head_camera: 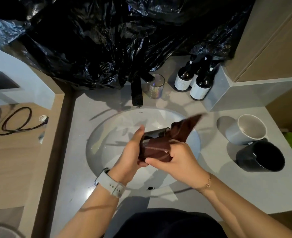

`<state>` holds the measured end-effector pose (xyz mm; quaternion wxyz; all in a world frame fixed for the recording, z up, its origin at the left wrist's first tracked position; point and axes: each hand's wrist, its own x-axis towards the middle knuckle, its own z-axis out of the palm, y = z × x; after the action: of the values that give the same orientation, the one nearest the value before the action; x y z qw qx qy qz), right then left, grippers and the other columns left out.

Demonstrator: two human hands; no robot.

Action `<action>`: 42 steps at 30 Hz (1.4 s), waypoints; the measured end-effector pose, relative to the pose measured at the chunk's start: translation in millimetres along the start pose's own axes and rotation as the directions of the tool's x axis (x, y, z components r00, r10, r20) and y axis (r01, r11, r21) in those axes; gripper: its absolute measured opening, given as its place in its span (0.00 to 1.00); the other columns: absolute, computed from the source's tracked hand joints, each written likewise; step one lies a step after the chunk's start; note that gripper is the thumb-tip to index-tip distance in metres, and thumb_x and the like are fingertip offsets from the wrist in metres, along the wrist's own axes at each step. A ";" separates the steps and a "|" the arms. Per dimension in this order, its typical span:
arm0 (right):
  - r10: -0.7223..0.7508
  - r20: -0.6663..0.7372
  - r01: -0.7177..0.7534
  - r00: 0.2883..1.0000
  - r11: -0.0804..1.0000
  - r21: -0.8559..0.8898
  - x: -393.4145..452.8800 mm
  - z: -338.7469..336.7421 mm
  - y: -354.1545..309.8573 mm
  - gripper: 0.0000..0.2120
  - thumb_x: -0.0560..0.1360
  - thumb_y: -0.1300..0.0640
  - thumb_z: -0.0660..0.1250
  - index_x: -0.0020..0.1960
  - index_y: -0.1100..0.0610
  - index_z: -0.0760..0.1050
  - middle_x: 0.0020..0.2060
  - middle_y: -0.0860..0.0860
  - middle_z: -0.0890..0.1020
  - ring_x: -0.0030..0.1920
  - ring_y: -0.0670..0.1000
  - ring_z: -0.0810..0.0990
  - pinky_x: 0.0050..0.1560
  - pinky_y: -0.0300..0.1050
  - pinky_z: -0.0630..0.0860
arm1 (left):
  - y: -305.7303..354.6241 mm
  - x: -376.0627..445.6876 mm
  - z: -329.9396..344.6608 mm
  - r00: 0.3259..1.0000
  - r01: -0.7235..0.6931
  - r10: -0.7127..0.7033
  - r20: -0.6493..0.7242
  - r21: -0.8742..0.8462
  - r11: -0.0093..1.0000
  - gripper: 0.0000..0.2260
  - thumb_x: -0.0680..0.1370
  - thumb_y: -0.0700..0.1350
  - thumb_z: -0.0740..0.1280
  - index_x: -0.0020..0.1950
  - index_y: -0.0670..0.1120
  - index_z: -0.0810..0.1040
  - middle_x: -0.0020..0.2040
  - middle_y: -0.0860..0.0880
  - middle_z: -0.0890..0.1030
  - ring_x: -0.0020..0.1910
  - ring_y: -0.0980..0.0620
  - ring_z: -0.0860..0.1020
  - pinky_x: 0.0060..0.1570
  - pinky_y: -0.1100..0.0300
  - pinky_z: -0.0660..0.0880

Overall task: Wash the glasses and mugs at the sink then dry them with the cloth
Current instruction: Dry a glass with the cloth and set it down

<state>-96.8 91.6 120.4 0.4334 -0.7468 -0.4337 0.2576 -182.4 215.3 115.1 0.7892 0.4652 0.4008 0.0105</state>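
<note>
Hands meet over the middle of the white sink (107, 127), which is sunk into the grey counter (227, 191). The left hand (130, 157), with a pale watch (110, 182) on its wrist, grips a clear glass (153, 134) from the left side, thumb up along its wall. The right hand (174, 158), a thin bracelet (208, 183) at the wrist, pinches the dark brown cloth (159, 148) that wraps the near part of the glass; a loose end of the cloth juts up and right, blurred.

Toward the counter's right edge, a black mug (260, 158) lies tipped with its mouth to the viewer, and just behind it, touching or nearly so, a grey mug (244, 130) is tilted the same way.

Behind the basin, a black faucet (137, 93) reaches over the rim. Just right of it stands a second, iridescent glass (156, 86), upright. Further right, at the back edge, three dark pump bottles (193, 79) with white labels cluster together. Crumpled black plastic sheeting (99, 36) hangs above the back of the counter.
</note>
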 end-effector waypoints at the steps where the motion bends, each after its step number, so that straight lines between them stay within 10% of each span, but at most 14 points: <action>1: -0.012 -0.006 0.012 1.000 0.999 0.035 1.3 0.4 -3.2 0.14 0.69 0.46 0.73 0.53 0.48 0.84 0.46 0.44 0.86 0.51 0.44 0.83 0.55 0.47 0.79 | -0.2 -0.1 2.8 0.999 -0.010 0.010 -0.034 -0.020 1.000 0.25 0.81 0.62 0.56 0.38 0.48 0.84 0.34 0.45 0.77 0.33 0.45 0.70 0.34 0.57 0.59; 5: 0.105 -0.099 -0.060 0.990 0.921 0.384 8.4 -9.9 -17.4 0.06 0.71 0.59 0.75 0.43 0.48 0.83 0.36 0.42 0.85 0.40 0.39 0.83 0.46 0.34 0.76 | -7.7 3.1 11.5 0.927 -0.265 0.272 -0.258 0.062 0.962 0.21 0.83 0.55 0.55 0.52 0.39 0.77 0.32 0.49 0.77 0.29 0.52 0.75 0.26 0.63 0.69; 8: 0.252 -0.140 -0.157 0.958 0.863 0.480 13.0 -15.8 -19.5 0.17 0.74 0.59 0.72 0.28 0.48 0.78 0.23 0.43 0.78 0.28 0.42 0.76 0.37 0.32 0.72 | -16.8 5.8 6.7 0.833 -0.395 0.467 -0.298 0.270 0.878 0.15 0.78 0.63 0.56 0.46 0.55 0.74 0.41 0.44 0.81 0.43 0.41 0.80 0.42 0.44 0.78; 10: 0.289 -0.179 -0.180 0.940 0.870 0.459 10.3 -14.4 -23.6 0.13 0.74 0.57 0.71 0.31 0.51 0.80 0.26 0.45 0.81 0.31 0.44 0.80 0.39 0.33 0.74 | -17.1 1.6 10.0 0.860 -0.363 0.427 -0.278 0.255 0.896 0.14 0.77 0.64 0.57 0.45 0.56 0.74 0.45 0.42 0.81 0.47 0.39 0.80 0.46 0.42 0.78; 15: 0.372 -0.403 -0.047 0.837 0.781 0.623 -3.8 -26.2 -20.8 0.11 0.70 0.49 0.71 0.42 0.57 0.83 0.34 0.51 0.85 0.37 0.45 0.82 0.41 0.32 0.76 | -14.6 -3.3 10.5 0.947 -0.130 0.092 -0.308 -0.106 0.986 0.18 0.83 0.56 0.56 0.52 0.43 0.76 0.32 0.49 0.76 0.25 0.55 0.72 0.20 0.67 0.66; 20: 0.103 -0.088 -0.038 0.991 0.836 0.547 -10.4 -38.8 -11.1 0.12 0.63 0.45 0.73 0.46 0.38 0.84 0.51 0.39 0.83 0.52 0.37 0.80 0.56 0.32 0.73 | -17.7 -8.6 9.0 0.984 -0.058 0.026 -0.177 -0.177 0.982 0.20 0.82 0.58 0.57 0.49 0.43 0.78 0.39 0.42 0.78 0.24 0.51 0.67 0.20 0.66 0.56; 27: -0.154 0.254 0.136 0.955 0.987 0.084 -4.8 -33.6 0.9 0.23 0.77 0.48 0.59 0.71 0.45 0.67 0.74 0.41 0.62 0.77 0.50 0.53 0.76 0.49 0.52 | -18.9 -12.3 11.4 0.986 -0.028 0.007 -0.166 -0.128 0.991 0.20 0.82 0.58 0.56 0.42 0.45 0.78 0.34 0.47 0.78 0.26 0.51 0.68 0.19 0.66 0.61; 30: -0.149 0.292 0.133 0.945 0.988 0.071 -2.0 -32.7 -1.5 0.20 0.77 0.47 0.53 0.66 0.39 0.73 0.68 0.33 0.63 0.73 0.42 0.56 0.71 0.31 0.53 | -22.4 -11.8 11.8 0.989 -0.014 -0.009 -0.151 -0.151 0.988 0.23 0.80 0.62 0.58 0.47 0.44 0.79 0.34 0.47 0.78 0.28 0.51 0.72 0.22 0.65 0.66; 36: -0.028 -0.026 0.031 0.999 0.992 0.123 7.0 -15.7 -8.3 0.18 0.73 0.58 0.64 0.61 0.46 0.69 0.57 0.47 0.71 0.63 0.48 0.70 0.65 0.42 0.69 | -27.3 -16.4 25.2 0.985 -0.046 0.014 -0.172 -0.183 0.982 0.21 0.82 0.59 0.55 0.45 0.45 0.78 0.34 0.47 0.75 0.29 0.54 0.69 0.23 0.66 0.62; 42: 0.173 -0.385 -0.188 0.907 0.982 -0.003 10.7 -0.7 -9.4 0.22 0.64 0.46 0.78 0.54 0.36 0.74 0.53 0.42 0.64 0.61 0.46 0.64 0.63 0.35 0.65 | -19.9 -10.0 20.5 0.940 -0.155 0.120 -0.318 -0.087 0.984 0.24 0.82 0.59 0.55 0.60 0.40 0.76 0.41 0.47 0.78 0.35 0.53 0.75 0.26 0.65 0.67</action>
<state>-95.0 102.9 128.9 0.4691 -0.8280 -0.2749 0.1373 -183.1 185.3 111.6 0.7378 0.4403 0.4856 0.1611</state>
